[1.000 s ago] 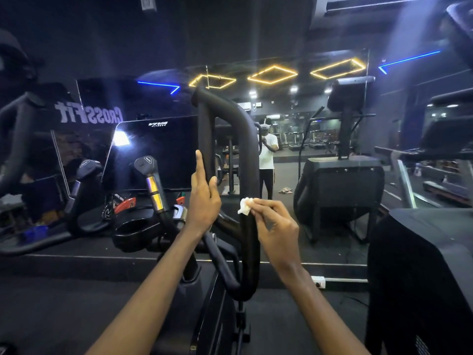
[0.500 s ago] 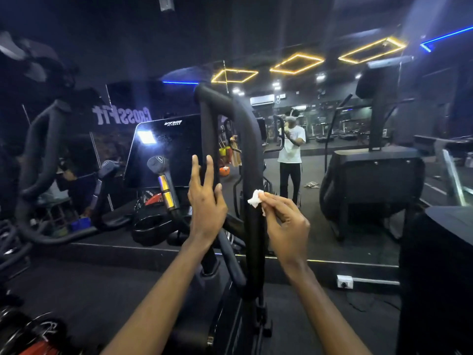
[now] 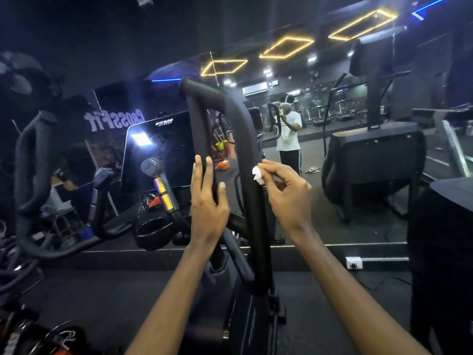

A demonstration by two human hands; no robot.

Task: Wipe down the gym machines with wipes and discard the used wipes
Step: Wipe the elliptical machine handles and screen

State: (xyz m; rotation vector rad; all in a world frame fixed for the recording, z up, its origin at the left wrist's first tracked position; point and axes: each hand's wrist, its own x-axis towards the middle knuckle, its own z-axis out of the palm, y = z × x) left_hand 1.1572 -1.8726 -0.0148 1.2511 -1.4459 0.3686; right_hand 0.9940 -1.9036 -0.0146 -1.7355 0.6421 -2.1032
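A black padded loop handlebar (image 3: 240,129) of a gym machine rises in front of me. My right hand (image 3: 289,196) pinches a small crumpled white wipe (image 3: 257,175) against the right bar of the loop. My left hand (image 3: 207,203) rests on the left bar with fingers straight up and the thumb out to the right. The machine's dark console screen (image 3: 158,149) stands to the left of the loop, and a short grip with a metallic sensor band (image 3: 163,193) sticks up below it.
A wall mirror ahead reflects me and the gym. A black stair machine (image 3: 373,162) stands to the right, another black machine body (image 3: 445,239) at the far right. A curved padded handle (image 3: 33,162) rises at the left. A white socket (image 3: 353,262) sits at the mirror's base.
My right hand has slid the wipe up the right bar. My left hand stays on the left bar. My view has turned a little to the left.
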